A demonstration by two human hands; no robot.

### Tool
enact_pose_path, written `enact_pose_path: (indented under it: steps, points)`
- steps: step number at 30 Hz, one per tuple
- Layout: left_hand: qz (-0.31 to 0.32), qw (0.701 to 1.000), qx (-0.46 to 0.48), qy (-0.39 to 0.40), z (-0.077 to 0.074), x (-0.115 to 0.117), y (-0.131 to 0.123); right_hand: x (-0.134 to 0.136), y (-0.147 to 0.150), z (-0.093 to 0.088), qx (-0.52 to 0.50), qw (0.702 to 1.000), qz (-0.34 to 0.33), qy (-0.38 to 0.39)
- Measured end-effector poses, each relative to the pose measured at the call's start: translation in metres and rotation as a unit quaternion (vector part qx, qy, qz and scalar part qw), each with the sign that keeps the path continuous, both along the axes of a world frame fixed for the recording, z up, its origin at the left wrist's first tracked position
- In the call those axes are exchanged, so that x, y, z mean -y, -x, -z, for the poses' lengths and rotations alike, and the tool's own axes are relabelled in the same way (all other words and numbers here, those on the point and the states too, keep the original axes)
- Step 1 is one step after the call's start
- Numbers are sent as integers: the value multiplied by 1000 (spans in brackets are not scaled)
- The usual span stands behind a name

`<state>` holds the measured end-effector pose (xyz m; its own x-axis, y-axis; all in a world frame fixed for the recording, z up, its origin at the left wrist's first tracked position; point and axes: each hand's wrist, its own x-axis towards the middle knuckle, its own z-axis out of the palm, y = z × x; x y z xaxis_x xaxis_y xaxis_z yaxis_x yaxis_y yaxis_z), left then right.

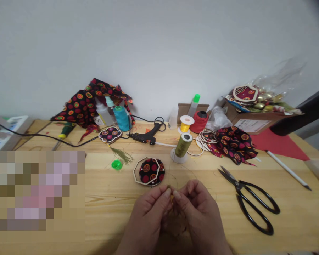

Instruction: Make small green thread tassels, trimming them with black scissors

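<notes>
My left hand (149, 216) and my right hand (199, 212) meet at the near middle of the wooden table (95, 219), fingertips pinched together on a small bundle of olive-gold thread (170, 191). Fine strands run up from the pinch toward the olive thread spool (183, 145) on its white base. Just beyond my fingers lies a round patterned fabric piece (152, 171) with an octagonal wooden frame (137, 173) laid over it.
Black scissors (251, 200) lie to the right, a white pencil (288, 170) farther right. A glue gun (146, 136), yellow and red spools, wooden rings, patterned fabric scraps (235, 143), bottles, a green cap (117, 164) and a cardboard box (257, 120) crowd the back.
</notes>
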<state>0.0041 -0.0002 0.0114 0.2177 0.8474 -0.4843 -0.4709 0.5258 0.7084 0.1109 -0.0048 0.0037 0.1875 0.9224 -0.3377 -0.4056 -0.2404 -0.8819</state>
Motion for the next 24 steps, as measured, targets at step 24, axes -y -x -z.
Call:
enact_pose_path:
  steps: [24]
  points:
    - [11,1000,-5,-4,8,1,2,3,3,5,-24,1000,-15,-1]
